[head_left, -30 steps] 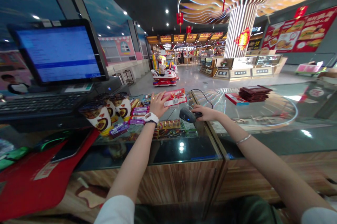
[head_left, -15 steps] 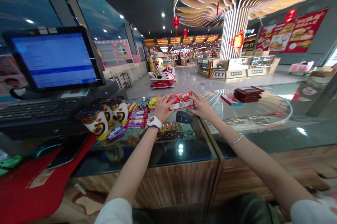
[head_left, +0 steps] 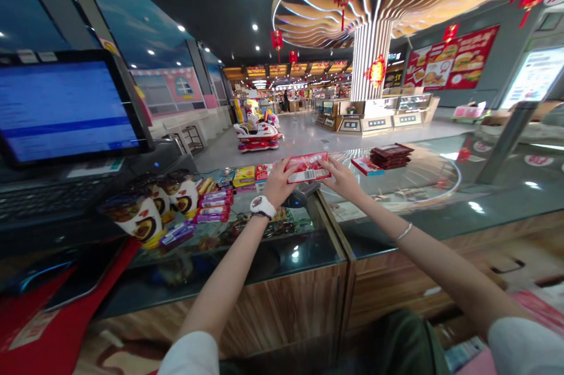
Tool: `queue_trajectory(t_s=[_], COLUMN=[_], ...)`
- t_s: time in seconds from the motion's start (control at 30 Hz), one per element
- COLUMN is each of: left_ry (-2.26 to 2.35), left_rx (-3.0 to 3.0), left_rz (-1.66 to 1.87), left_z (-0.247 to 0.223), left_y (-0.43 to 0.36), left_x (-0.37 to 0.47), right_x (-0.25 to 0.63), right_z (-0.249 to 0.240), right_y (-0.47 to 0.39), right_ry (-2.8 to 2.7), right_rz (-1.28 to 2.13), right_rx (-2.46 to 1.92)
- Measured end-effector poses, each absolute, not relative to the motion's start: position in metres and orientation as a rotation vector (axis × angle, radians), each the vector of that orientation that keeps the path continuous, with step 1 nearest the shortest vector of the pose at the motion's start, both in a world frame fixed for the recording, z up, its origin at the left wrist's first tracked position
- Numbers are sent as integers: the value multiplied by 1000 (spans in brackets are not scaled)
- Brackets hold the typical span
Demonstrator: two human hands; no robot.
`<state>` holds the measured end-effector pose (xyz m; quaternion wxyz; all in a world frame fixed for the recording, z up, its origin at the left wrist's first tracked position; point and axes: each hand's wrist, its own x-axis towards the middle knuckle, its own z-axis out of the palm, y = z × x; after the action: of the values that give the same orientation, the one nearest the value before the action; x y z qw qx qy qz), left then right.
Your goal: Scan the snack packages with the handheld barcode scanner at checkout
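Between my two hands is a flat red packet (head_left: 307,168) with a white barcode strip on its lower edge. My left hand (head_left: 279,182), with a white watch on the wrist, grips its left end. My right hand (head_left: 341,179), wearing a bracelet on the forearm, pinches its right end. Under the packet, a dark barcode scanner (head_left: 296,198) lies on the glass counter. Left of my left hand are small boxes, among them a yellow box (head_left: 244,176), and several purple-wrapped snack bars (head_left: 215,206). What the packet holds cannot be seen.
At the left stand a monitor (head_left: 66,107), a keyboard (head_left: 39,190) and several printed cups (head_left: 141,219). A phone (head_left: 83,275) lies on a red mat (head_left: 26,328). To the right, a stack of dark red packets (head_left: 391,156) sits beside a red and blue box (head_left: 367,166) on the glass.
The view has swung to the right. The packet, held at both ends, has shifted slightly right relative to the scanner and its printed front faces me more.
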<state>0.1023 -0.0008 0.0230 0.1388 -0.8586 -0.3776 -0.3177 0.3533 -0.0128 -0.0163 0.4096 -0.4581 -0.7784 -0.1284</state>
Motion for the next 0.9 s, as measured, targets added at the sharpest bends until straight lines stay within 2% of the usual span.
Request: queue_trajectory(t_s=[0.13, 0.23, 0.5, 0.67, 0.9], left_ry=[-1074, -1114, -1043, -947, -927], left_rx=[-2539, -2574, -2702, -2800, -2828], left_rz=[-1097, -1107, -755, -653, -525], left_z=[13, 4, 2, 7, 12], left_y=[-1, -4, 0, 9, 27], left_x=[138, 171, 236, 252, 265], right_x=[389, 417, 485, 517, 536], right_z=[-24, -32, -49, -52, -46], right_y=[-26, -37, -61, -63, -64], right_ry=[-1931, -1896, -1909, -2049, -2192], right_rz=[-281, -273, -269, -286, -576], right_rx=[-1186, -1230, -1326, -1262, -1285])
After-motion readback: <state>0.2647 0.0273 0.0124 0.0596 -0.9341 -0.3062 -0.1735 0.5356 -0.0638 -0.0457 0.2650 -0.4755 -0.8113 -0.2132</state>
